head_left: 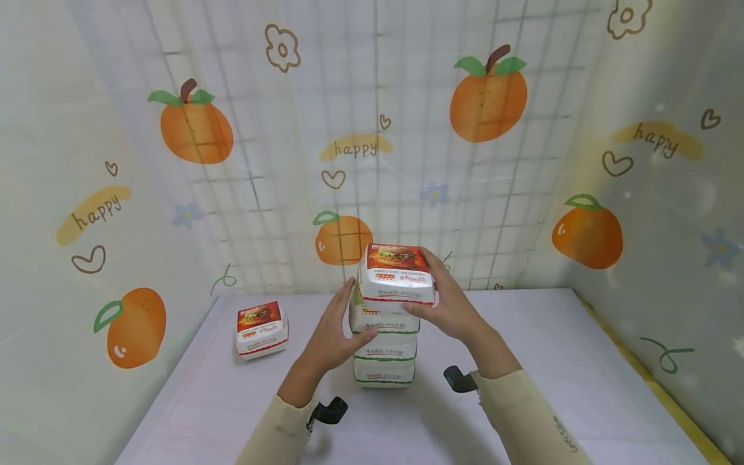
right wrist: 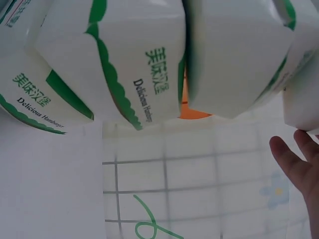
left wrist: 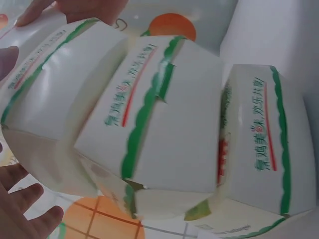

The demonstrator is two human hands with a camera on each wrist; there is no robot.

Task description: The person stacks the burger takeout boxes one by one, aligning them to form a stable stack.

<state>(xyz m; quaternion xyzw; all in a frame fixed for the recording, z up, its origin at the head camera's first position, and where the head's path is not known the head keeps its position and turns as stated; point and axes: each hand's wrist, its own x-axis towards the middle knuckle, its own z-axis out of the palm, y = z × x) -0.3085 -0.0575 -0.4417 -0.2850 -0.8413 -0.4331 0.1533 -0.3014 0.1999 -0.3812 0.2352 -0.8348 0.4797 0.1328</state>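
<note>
My right hand (head_left: 456, 310) grips a red-topped hamburger box (head_left: 398, 278) from its right side, thumb at the lower front edge and fingers along the far side. This box overlaps the top of a stack of green-trimmed white hamburger boxes (head_left: 385, 370) in the head view, sitting slightly to the right. On the stack's left side is my left hand (head_left: 333, 336), its fingers extended upward and the thumb across the front of the uppermost green-trimmed box (left wrist: 55, 94). Those left fingers (left wrist: 42, 219) look spread in the left wrist view.
A second red-topped hamburger box (head_left: 261, 330) stands on the white table (head_left: 523, 413) to the left of the stack. Behind the table hangs a curtain (head_left: 267, 194) printed with oranges, which also closes off both sides. A yellow strip (head_left: 651, 384) runs along the table's right edge.
</note>
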